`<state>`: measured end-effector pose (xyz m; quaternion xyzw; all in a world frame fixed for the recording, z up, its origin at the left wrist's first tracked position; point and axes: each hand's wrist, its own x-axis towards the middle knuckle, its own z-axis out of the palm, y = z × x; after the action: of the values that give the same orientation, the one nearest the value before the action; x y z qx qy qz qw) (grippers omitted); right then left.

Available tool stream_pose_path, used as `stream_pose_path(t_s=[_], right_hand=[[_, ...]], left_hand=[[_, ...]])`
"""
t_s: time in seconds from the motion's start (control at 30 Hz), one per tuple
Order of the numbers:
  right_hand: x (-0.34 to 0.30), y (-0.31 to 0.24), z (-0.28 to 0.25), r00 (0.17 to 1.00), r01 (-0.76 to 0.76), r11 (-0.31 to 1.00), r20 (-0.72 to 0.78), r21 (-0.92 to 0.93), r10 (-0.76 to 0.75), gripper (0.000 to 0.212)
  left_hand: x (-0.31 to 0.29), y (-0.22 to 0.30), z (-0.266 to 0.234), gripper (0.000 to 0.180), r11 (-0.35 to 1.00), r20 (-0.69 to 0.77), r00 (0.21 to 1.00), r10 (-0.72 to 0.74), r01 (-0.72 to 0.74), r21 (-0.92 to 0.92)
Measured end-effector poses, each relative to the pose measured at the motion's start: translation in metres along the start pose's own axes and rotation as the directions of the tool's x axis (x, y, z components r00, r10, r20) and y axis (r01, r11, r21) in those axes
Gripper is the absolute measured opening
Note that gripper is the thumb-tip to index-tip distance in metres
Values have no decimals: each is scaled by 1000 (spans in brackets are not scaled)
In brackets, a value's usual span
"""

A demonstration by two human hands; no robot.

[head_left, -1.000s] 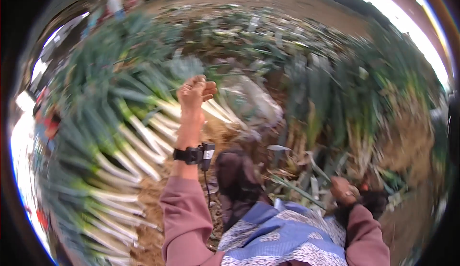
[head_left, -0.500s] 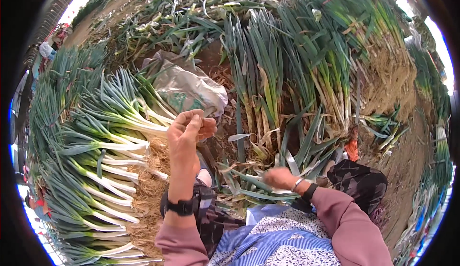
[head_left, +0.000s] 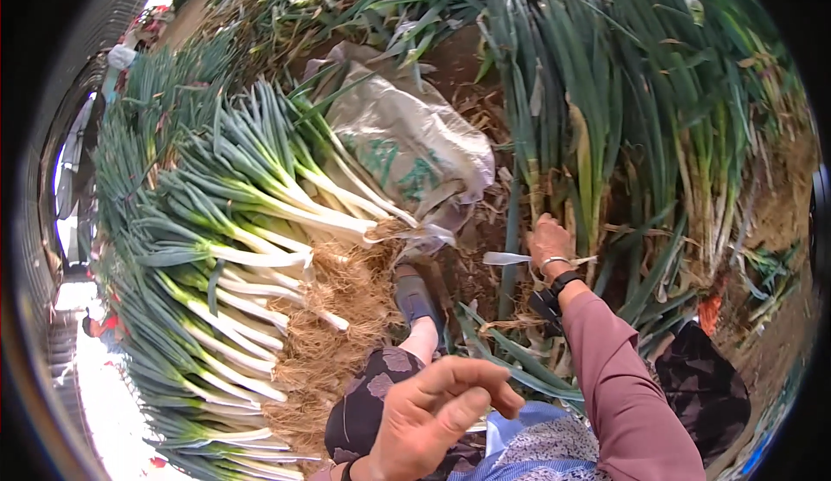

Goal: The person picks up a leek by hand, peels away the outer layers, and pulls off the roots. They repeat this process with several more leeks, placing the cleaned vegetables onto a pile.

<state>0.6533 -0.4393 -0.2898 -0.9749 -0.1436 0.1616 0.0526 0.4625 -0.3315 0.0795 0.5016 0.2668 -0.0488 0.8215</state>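
Note:
My right hand [head_left: 550, 244] reaches forward to the standing bunch of unpeeled green onions [head_left: 597, 126]. Its fingers close around the lower stalk of a green onion [head_left: 535, 188] at the bunch's left side; the fingertips are partly hidden. Above my lap, my left hand [head_left: 437, 416] holds nothing, its fingers loosely bent and the thumb apart from them. To the left lie rows of cleaned green onions [head_left: 251, 308] with white stems and root tufts [head_left: 320, 342] pointing toward me.
A crumpled pale sack [head_left: 402, 135] lies between the cleaned onions and the standing ones. Loose leaves [head_left: 519, 355] litter the ground before my knees. My shoe [head_left: 415, 297] is beside the roots. A heap of leaf trimmings [head_left: 381, 0] lies at the back.
My right hand has moved forward from near my knee to the standing onions and taken hold of a stalk. My left hand has dropped back toward my lap. The view has shifted left.

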Motion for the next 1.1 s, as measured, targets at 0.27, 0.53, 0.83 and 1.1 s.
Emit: stream_pose_path(t_s=[0.27, 0.53, 0.83, 1.1], right_hand=[[-10, -6, -7, 967, -188, 884, -77, 428, 243, 34], [-48, 31, -67, 961, -207, 12, 201, 978, 189, 21], [-84, 126, -21, 961, -195, 909, -115, 369, 252, 36], [-9, 9, -75, 863, 421, 777, -471, 468, -184, 30]], left_hand=[[0, 1, -1, 25, 1000, -48, 999, 9, -10, -17], [5, -6, -1, 26, 989, 60, 997, 56, -47, -141], [10, 17, -20, 24, 988, 95, 991, 90, -76, -136], [101, 37, -181, 14, 988, -451, 880, 150, -117, 101]])
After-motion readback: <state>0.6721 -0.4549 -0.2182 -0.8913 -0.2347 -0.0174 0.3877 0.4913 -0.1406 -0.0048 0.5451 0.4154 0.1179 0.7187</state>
